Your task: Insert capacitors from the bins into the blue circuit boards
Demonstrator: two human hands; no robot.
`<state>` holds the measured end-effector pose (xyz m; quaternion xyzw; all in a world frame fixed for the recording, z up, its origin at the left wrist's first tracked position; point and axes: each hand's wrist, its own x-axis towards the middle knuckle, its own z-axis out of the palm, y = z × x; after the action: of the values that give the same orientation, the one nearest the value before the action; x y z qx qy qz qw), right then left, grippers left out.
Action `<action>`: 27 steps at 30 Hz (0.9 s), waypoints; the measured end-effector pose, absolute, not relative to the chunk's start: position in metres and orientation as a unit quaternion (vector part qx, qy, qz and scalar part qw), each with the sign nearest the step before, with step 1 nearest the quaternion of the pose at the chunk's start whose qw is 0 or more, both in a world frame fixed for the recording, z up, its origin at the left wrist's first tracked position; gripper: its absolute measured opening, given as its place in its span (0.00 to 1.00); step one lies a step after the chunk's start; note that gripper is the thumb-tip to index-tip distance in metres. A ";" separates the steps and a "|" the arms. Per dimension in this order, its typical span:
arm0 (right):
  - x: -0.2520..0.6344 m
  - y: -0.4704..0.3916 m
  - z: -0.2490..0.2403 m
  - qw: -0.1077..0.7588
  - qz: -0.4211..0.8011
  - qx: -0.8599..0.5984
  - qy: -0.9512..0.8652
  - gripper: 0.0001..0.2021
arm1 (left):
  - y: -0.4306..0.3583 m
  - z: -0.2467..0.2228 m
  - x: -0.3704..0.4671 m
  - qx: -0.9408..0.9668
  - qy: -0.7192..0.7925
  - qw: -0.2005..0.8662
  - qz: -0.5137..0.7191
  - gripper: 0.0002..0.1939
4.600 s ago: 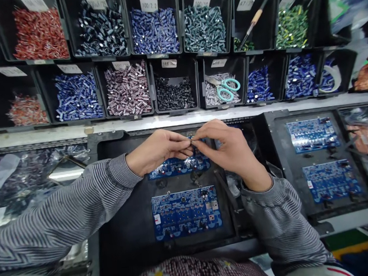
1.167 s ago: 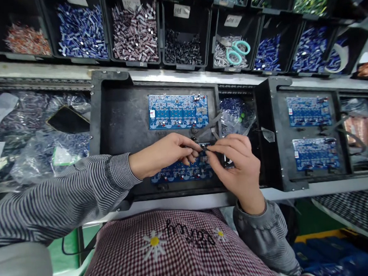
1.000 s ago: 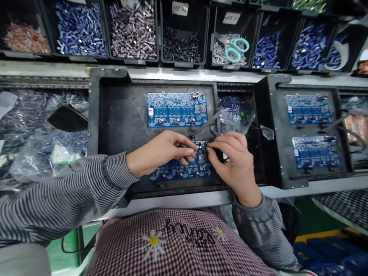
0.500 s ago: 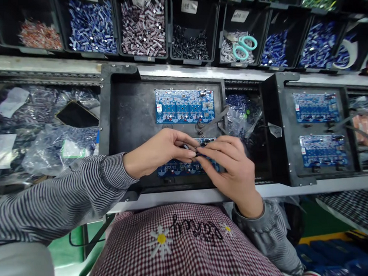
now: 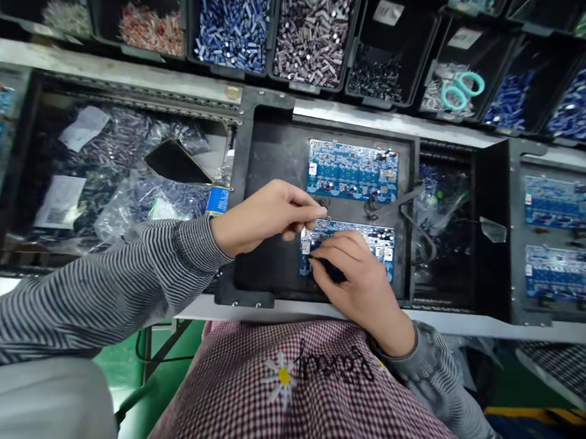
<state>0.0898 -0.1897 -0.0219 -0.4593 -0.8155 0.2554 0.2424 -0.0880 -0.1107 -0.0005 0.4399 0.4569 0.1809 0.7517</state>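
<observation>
Over the near circuit board, a blue board crowded with small parts, my right hand is closed. Its thumb and forefinger pinch a small dark component at the board's left side. My left hand hovers by that board's upper left corner, thumb and fingertips pressed together; whatever they hold is too small to make out. A second blue circuit board lies farther back in the same black tray. My right hand covers the middle and front of the near board.
Black bins of blue capacitors, brownish capacitors and other parts line the back. Teal-handled scissors rest in one bin. Left are plastic bags, a phone and a bottle. Another tray with boards stands right.
The view has swung left, so the scene sits farther right. My hands, together earlier around a small part, have separated; the right is now lower at the near board, the left above.
</observation>
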 end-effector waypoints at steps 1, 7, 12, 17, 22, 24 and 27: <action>0.090 -0.189 -0.021 0.240 0.256 -0.458 -0.817 0.05 | -0.111 -0.001 -0.088 0.446 0.460 0.746 0.183 0.08; 0.088 -0.187 -0.021 0.229 0.256 -0.453 -0.823 0.06 | -0.112 -0.001 -0.091 0.460 0.474 0.733 0.164 0.09; 0.088 -0.186 -0.021 0.215 0.263 -0.428 -0.837 0.06 | -0.111 -0.003 -0.093 0.465 0.480 0.727 0.159 0.11; 0.092 -0.175 -0.007 0.255 0.231 -0.451 -0.823 0.07 | -0.111 -0.005 -0.094 0.456 0.456 0.747 0.164 0.10; 0.092 -0.133 0.005 0.273 0.168 -0.454 -0.831 0.07 | -0.106 -0.003 -0.092 0.355 0.405 0.819 0.198 0.08; 0.090 -0.110 0.001 0.268 0.173 -0.458 -0.830 0.05 | -0.102 -0.001 -0.091 0.312 0.425 0.823 0.211 0.09; 0.087 -0.080 -0.013 0.252 0.172 -0.470 -0.828 0.04 | -0.097 0.000 -0.093 0.290 0.435 0.829 0.198 0.09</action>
<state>0.0873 -0.0798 -0.0133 -0.4698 -0.8284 0.1715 0.2522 -0.0930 -0.0975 0.0004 0.2895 0.4353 0.1985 0.8290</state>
